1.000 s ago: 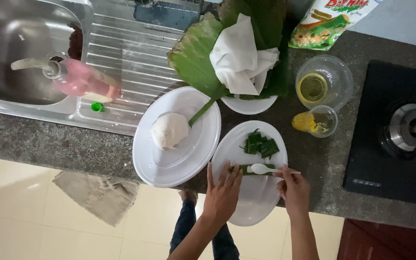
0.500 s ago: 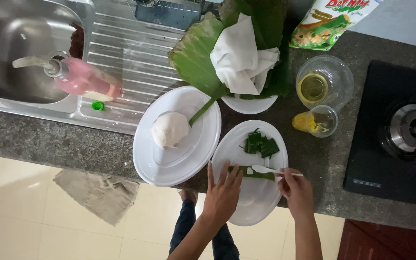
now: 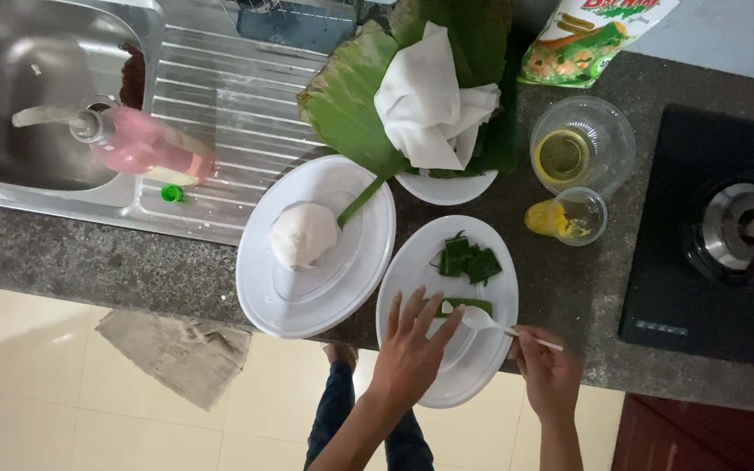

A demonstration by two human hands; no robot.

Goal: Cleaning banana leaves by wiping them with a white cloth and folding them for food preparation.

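The left hand (image 3: 412,342) is lying flat, fingers spread, pinning a green leaf strip (image 3: 462,305) under its fingertips; the right hand (image 3: 548,370) is pinching a white plastic spoon (image 3: 495,323) just beside them.

White oval plate (image 3: 455,349) at the counter's near edge carries dark green leaf pieces (image 3: 469,260) and one green leaf strip (image 3: 467,304), with a white plastic spoon (image 3: 490,323) across it. Beside it, a second white plate (image 3: 307,296) holds a pale off-white dough ball (image 3: 304,235). The counter (image 3: 89,257) is speckled dark grey stone. A big green banana leaf (image 3: 351,105) sits under a white cloth (image 3: 429,105). One clear cup (image 3: 582,144) holds yellow-gold oil, a smaller clear cup (image 3: 567,216) shows bright orange-yellow. Pink bottle (image 3: 146,148) on the silver ribbed drainboard (image 3: 237,87), and a tiny green cap (image 3: 168,194) beside it. Black stove (image 3: 682,279) at the right end, cream floor tiles (image 3: 45,410) below.
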